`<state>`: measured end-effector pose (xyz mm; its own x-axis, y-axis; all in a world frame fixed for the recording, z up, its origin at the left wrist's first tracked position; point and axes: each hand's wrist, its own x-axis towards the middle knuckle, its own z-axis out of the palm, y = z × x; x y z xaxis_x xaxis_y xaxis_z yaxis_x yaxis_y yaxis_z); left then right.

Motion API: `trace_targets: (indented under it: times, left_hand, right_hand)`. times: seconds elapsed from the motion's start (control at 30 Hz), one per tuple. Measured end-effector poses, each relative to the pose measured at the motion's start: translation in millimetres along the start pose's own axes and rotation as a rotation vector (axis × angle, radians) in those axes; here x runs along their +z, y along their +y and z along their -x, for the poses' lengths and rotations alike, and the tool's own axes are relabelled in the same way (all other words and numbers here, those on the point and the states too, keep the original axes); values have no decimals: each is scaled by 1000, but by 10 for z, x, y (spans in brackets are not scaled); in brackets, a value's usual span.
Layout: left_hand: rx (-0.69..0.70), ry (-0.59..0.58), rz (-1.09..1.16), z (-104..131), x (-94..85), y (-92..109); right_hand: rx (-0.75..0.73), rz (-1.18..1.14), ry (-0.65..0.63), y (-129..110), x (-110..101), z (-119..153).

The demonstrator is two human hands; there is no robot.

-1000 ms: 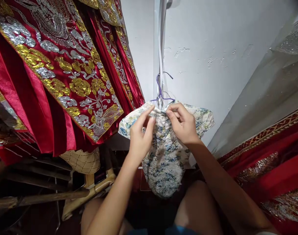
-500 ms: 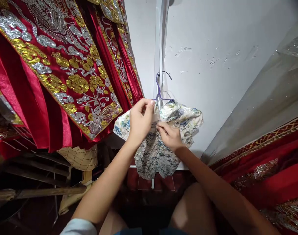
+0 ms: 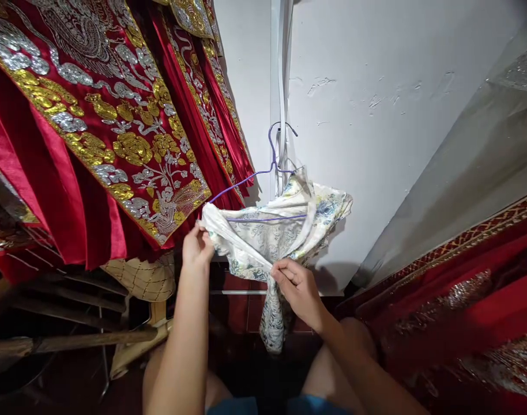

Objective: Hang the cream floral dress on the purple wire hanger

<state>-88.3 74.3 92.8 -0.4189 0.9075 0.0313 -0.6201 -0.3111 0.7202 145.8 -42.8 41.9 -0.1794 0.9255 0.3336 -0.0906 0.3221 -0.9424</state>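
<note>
A light floral shirt (image 3: 328, 207) hangs on a purple wire hanger (image 3: 250, 177), its neck pulled wide and its left side slipped down off most of the hanger's arm. My left hand (image 3: 198, 245) pinches the shirt's left shoulder close to the hanger's left end. Lower and to the right, my right hand (image 3: 294, 282) is closed on the shirt's front edge, drawing the cloth down. The hanger's bottom bar shows across the open neck. Below my right hand the lower cloth hangs bunched and narrow.
Red cloths with gold and silver sequins (image 3: 134, 147) hang at the left. A white wall (image 3: 354, 75) with peeling marks stands behind the hanger. Wooden furniture (image 3: 90, 340) is at lower left, and clear plastic sheeting (image 3: 445, 167) covers red fabric on the right.
My left hand has moved left and down from the collar to the shoulder. My right hand has pulled the front downward. The shirt's neck has opened and the hanger's left arm is now exposed.
</note>
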Motion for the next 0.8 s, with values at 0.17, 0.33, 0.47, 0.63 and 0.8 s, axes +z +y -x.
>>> trace_targets:
  times: [0.17,0.33,0.47,0.63,0.8]
  left_hand:
    - [-220,91,-3,464,-142,-553]
    - [-156,-24,-167,715,-175,-806]
    - [-118,-106,-210,841,-143,-789]
    - [-227,-235,6,1111,69,-611]
    - [-285,-414,72,1460,283,-500]
  right_hand:
    - [17,-170,301,135,3,209]
    - [39,-312,654,230,-155,464]
    - [106,-314,687,261,-232,567]
    - [268,-212,666,397,-362,587]
    - [337,80,371,421,-415,546]
